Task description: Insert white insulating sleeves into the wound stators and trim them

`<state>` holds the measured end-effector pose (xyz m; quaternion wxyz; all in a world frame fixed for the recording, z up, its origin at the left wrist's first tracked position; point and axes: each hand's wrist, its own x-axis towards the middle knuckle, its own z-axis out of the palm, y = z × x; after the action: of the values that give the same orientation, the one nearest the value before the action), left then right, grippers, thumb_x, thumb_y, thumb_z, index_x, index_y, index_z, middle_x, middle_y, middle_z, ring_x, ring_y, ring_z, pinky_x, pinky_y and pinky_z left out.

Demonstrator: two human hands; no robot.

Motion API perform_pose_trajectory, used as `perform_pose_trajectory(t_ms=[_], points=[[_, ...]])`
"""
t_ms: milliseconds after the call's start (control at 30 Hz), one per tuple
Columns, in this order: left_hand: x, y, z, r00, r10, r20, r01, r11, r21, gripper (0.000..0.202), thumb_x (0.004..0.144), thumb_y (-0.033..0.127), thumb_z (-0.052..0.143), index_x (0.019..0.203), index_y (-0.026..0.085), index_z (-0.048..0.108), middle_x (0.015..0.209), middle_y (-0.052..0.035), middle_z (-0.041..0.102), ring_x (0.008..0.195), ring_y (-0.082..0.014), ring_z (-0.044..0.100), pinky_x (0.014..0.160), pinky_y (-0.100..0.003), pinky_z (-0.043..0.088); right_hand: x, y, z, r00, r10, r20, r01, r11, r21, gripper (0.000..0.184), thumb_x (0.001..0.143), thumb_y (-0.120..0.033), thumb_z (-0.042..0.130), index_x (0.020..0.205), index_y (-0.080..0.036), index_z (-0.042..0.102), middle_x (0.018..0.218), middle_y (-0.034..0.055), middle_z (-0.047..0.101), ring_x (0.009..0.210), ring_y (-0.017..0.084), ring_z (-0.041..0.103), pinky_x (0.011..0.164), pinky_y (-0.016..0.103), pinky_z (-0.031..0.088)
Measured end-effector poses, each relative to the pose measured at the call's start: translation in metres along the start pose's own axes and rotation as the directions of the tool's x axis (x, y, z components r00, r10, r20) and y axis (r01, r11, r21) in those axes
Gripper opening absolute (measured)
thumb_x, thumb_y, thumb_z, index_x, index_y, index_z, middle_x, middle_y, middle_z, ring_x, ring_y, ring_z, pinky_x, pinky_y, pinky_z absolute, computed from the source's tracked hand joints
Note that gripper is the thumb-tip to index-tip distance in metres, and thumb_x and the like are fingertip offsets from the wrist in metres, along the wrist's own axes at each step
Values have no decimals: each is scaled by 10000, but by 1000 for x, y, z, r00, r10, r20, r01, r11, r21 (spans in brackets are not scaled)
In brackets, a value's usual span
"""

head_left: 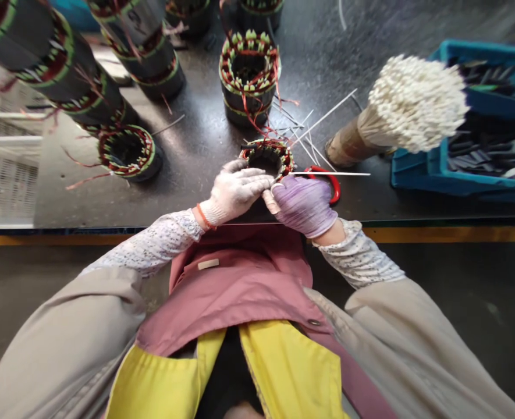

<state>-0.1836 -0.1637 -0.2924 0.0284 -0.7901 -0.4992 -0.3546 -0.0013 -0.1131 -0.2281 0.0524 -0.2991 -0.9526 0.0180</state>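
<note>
A wound motor stator (288,152) with green slot liners and red wires lies on the dark bench, close to its front edge. My left hand (240,189), in a white glove, curves around its near left side. In a purple glove, my right hand (307,201) is closed at its near right side, fingertips pinched beside the left fingertips. What that pinch holds is hidden. A thin white tube (336,173) sticks out rightward from just above the right knuckles; I cannot tell whether the hand grips it. Red-handled scissors or pliers (336,187) lie partly behind the right hand.
Another stator (251,99) stands behind, trailing red wires. Loose white tubes (313,139) are scattered beside it. A thick bundle of white tubes (414,107) and blue bins (418,169) of dark pieces are right. Stacked stators (128,154) and white baskets (10,174) occupy the left.
</note>
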Motion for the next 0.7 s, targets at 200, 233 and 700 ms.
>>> perform_pose_trajectory(t_ms=[200,233,700], points=[[4,-2,-4,994,-39,102,41,999,-18,303,1041,396,477,1152,282,736,1112,-27,788,1080,-172,736,1067,-399,469,-23,14,-12,989,-51,-140,71,988,138,339,902,-410,566,668,-179,647,708,118,675,630,193,570,593,337,328],[5,-2,-5,993,-38,108,41,999,-22,317,1036,407,488,1205,261,714,1145,-43,779,1095,-178,731,1066,-391,472,-30,13,-11,974,-13,-226,59,979,195,313,872,-419,603,662,-190,646,724,110,691,637,196,584,595,341,353],[16,17,-29,915,-34,402,-25,990,140,271,1019,366,518,1035,207,737,1252,-27,736,1002,-201,720,938,-377,509,40,-3,-13,852,403,334,-212,-318,924,397,914,-371,470,583,-259,281,494,-82,353,388,47,235,349,180,229]])
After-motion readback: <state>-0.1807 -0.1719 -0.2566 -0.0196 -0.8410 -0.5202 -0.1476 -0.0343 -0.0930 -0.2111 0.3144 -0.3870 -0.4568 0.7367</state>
